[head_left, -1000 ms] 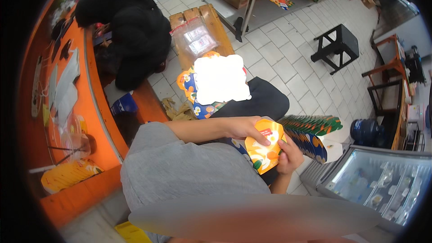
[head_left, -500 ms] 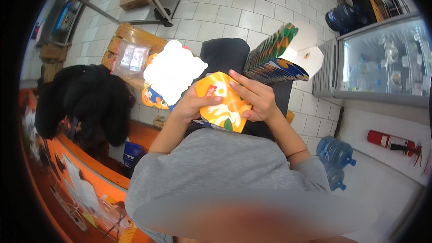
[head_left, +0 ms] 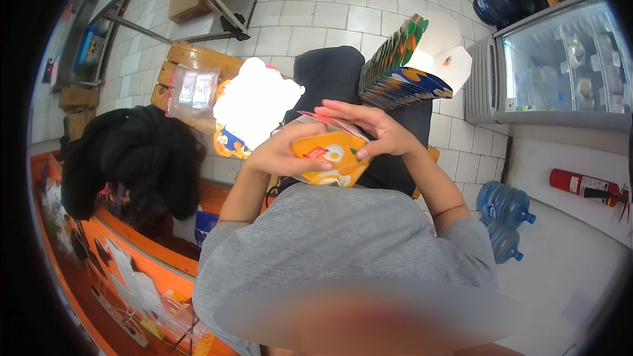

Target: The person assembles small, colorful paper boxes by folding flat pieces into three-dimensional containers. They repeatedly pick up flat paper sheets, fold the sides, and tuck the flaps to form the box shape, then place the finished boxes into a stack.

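Above the lap point(head_left: 392, 175), an orange printed carton point(head_left: 339, 158) was held between the two hands, its panels bent. The left hand point(head_left: 283, 151) gripped one side, thumb across the printed face; the right hand point(head_left: 382, 130) pinched the opposite side between its thumb and outstretched fingers. Uneven pressure from the thumbs might have creased a panel off its fold line; a loosened right pinch might have let that side spring open. A row of nested cartons point(head_left: 399, 72) rested on the right thigh point(head_left: 417, 125), near the right hand; a shifted knee could have tipped it toward the tiled floor point(head_left: 356, 23). To the left, white-faced blanks point(head_left: 257, 102) beside a clear packet point(head_left: 191, 89) on the wooden worktop point(head_left: 204, 58) seemed liable to slide if an elbow nudged them.
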